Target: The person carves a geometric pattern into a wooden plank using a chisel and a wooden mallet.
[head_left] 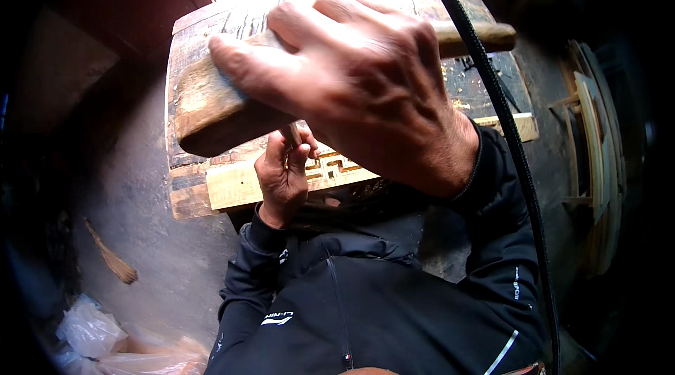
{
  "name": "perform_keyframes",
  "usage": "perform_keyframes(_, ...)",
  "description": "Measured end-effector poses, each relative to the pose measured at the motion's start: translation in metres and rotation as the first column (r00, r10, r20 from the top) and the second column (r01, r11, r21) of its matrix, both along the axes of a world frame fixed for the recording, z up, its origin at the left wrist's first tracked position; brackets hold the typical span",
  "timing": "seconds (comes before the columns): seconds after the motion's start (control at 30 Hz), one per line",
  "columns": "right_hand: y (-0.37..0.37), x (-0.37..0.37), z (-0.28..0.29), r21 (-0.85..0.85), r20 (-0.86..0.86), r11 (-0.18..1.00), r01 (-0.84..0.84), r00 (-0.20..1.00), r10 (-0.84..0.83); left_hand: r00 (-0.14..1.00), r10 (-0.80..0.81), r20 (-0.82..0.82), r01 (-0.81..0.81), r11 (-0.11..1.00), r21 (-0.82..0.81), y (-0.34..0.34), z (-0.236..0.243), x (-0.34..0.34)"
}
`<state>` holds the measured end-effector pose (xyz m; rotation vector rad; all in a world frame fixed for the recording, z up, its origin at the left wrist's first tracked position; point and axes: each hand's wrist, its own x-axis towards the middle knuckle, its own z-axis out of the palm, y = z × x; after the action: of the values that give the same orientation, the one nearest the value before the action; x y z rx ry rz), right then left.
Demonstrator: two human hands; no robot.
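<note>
Raised close to the camera, my right hand [380, 72] wraps round a worn wooden mallet [211, 115], a thick block with a narrower rounded end sticking out to the right. Below it, my left hand [279, 176] pinches a chisel [290, 134] upright; its wooden shaft shows just under the mallet, and its tip is hard to make out. A pale wooden board [232, 186] with cut-out recesses in a geometric pattern lies under the left hand at the bench's near edge. My right hand and forearm hide part of the board.
The worn workbench [188, 86] spreads beyond the board, with wood chips and dark tools at its right. A black braided cable [503, 100] hangs down in front. Wooden frames [590, 157] lean at right. A small broom [112, 257] and plastic bags [91, 329] lie at lower left.
</note>
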<state>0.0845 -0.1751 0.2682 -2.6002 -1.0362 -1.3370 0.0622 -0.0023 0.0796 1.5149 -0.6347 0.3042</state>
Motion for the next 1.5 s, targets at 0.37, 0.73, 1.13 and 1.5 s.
perform_keyframes(0.37, 0.022, -0.012, -0.016, 0.130, -0.122, 0.989, 0.069, 0.991, -0.053, 0.892, 0.075, 0.447, -0.325, 0.792, 0.517, 0.046, -0.037, 0.005)
perform_keyframes(0.73, 0.021, -0.013, -0.022, 0.298, -0.067, 0.953, -0.045, 0.995, 0.068, 0.843, 0.192, 0.503, -0.413, 0.830, 0.376, 0.050, -0.091, -0.003)
perform_keyframes(1.13, 0.010, 0.010, 0.011, 0.601, 0.091, 0.769, -0.216, 0.975, 0.203, 0.928, 0.177, 0.329, -0.316, 0.840, 0.440, 0.053, -0.105, 0.003)
perform_keyframes(1.5, -0.028, 0.008, -0.002, 0.416, -0.101, 0.909, -0.006, 0.993, 0.053, 0.910, 0.229, 0.345, -0.333, 0.899, 0.283, 0.027, -0.058, 0.003)
